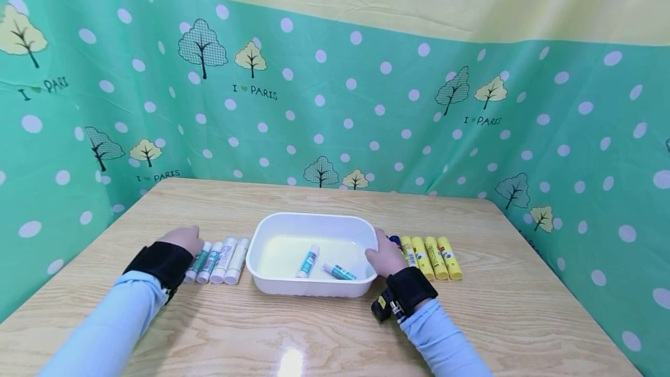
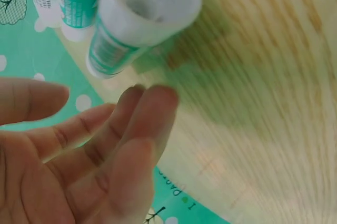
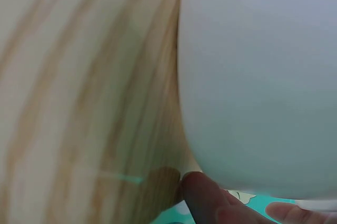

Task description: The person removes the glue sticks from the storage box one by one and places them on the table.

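Observation:
My left hand (image 1: 182,241) hovers at the outer end of a row of white and teal glue sticks (image 1: 225,260). In the left wrist view its fingers (image 2: 134,124) are loosely bent and apart from the thumb, with nothing between them, right beside the nearest glue stick (image 2: 118,50). My right hand (image 1: 386,256) grips the right rim of a white plastic basin (image 1: 314,288), thumb over the edge and fingers along the outer wall. Two teal and white glue sticks lie in it, one slanting up (image 1: 307,262), the other (image 1: 340,272) lying crosswise.
Right of the basin, several yellow glue sticks (image 1: 435,258) lie in a row, with a dark blue one (image 1: 395,241) partly behind my right hand. Everything stands on a wood-grain table (image 1: 324,336). A green and yellow patterned curtain (image 1: 335,103) hangs behind and at both sides.

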`<control>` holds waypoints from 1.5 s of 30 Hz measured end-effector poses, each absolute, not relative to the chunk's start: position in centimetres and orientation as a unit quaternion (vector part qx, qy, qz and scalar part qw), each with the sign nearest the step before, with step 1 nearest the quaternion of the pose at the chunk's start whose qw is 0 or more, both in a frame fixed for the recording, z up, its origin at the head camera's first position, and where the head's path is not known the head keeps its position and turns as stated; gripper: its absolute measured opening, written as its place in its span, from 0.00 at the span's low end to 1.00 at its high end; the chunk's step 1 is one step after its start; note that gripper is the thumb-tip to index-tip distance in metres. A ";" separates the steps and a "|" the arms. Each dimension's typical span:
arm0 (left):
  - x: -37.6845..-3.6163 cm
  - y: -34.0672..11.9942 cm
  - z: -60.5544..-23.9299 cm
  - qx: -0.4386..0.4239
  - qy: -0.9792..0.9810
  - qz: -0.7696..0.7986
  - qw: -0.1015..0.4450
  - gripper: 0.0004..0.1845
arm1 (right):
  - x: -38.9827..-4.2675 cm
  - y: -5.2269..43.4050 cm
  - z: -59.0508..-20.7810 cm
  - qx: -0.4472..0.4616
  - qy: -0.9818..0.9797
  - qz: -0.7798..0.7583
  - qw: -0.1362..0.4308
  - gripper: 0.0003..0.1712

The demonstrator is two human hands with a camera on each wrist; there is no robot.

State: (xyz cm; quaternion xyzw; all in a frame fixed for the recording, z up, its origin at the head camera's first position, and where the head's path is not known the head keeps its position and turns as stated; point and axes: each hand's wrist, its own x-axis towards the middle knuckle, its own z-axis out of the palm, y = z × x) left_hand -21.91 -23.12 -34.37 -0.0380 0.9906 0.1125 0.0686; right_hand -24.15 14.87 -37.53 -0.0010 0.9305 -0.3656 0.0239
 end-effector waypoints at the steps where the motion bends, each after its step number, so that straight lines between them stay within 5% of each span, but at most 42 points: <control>1: -21.8 -23.0 -34.2 -0.044 0.991 0.111 0.061 0.21 | -24.1 14.9 -37.5 -0.002 0.931 -0.365 0.022 0.31; 10: -21.8 -20.6 -33.5 -0.006 0.990 0.127 -0.052 0.13 | -24.0 15.0 -37.4 -0.017 0.932 -0.361 0.020 0.31; 20: -22.0 -10.4 -30.5 0.106 0.976 0.148 -0.119 0.08 | -23.8 15.0 -37.5 -0.016 0.930 -0.368 0.021 0.31; 45: -24.8 -4.0 -31.1 0.121 0.982 0.129 -0.072 0.08 | -23.3 14.8 -37.7 -0.025 0.931 -0.364 0.002 0.30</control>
